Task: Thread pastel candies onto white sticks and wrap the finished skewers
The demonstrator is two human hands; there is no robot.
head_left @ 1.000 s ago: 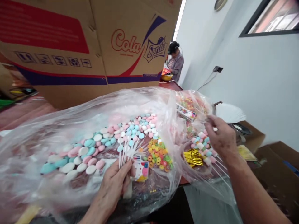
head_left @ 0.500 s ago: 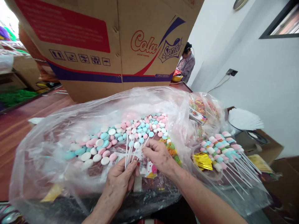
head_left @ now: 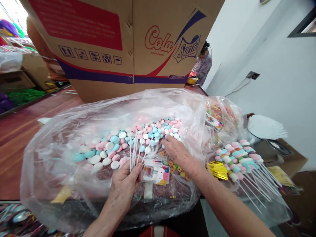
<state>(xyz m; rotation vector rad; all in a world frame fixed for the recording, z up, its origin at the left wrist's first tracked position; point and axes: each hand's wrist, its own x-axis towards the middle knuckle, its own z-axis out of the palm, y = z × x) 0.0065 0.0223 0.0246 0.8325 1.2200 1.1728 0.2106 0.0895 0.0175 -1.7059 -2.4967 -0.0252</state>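
My left hand (head_left: 124, 186) pinches a fan of thin white sticks (head_left: 134, 149) upright, together with a small colourful printed card (head_left: 158, 171), at the near side of a large clear plastic bag (head_left: 56, 138). Inside the bag lies a heap of pink, blue and white round candies (head_left: 118, 144) and a patch of small coloured ring candies (head_left: 176, 168). My right hand (head_left: 179, 154) reaches into the bag, fingers down on the round candies beside the sticks. Whether it grips one I cannot tell.
A big Cola Sprite carton (head_left: 123, 46) stands behind the bag. To the right lie finished candy skewers (head_left: 238, 158), gold twist ties (head_left: 217, 169), a stack of white paper (head_left: 266, 126) and a second bag of sweets (head_left: 217, 113). Another person (head_left: 203, 65) works far back.
My right hand came from the skewer pile at the right into the big bag, then reached deeper onto the round candies. The view shifted right and upward.
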